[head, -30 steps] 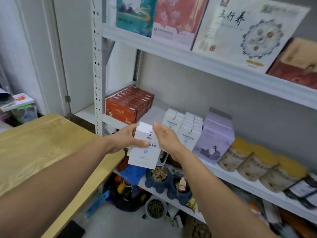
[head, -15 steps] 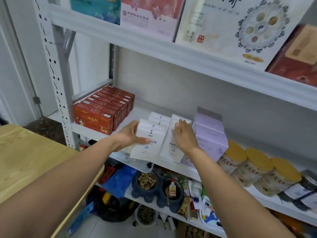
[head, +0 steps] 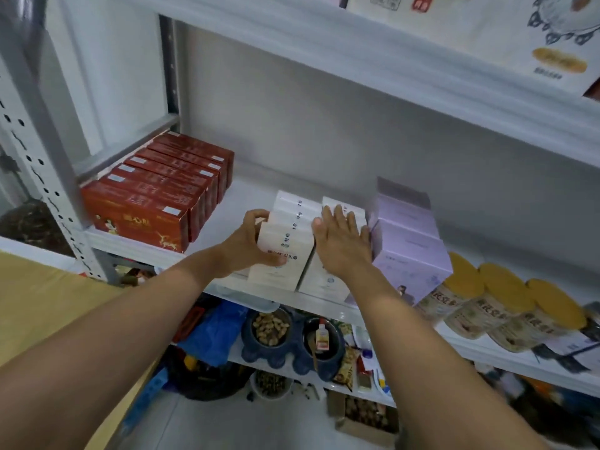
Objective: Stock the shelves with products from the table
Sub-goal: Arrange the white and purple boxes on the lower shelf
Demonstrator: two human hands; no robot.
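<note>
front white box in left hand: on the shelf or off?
On the shelf, upright. The white box stands at the front of its row, base on the shelf by the front edge; the left hand grips it.

White box [head: 279,277] upright, front of row, middle shelf [head: 246,196].

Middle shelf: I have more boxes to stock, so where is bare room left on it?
Bare shelf shows in the strip between the red boxes and the white boxes, running back to the wall; the left hand gripping the front white box fills its near end. Rightward it is crowded: purple boxes close beside the white ones, then jars.
</note>
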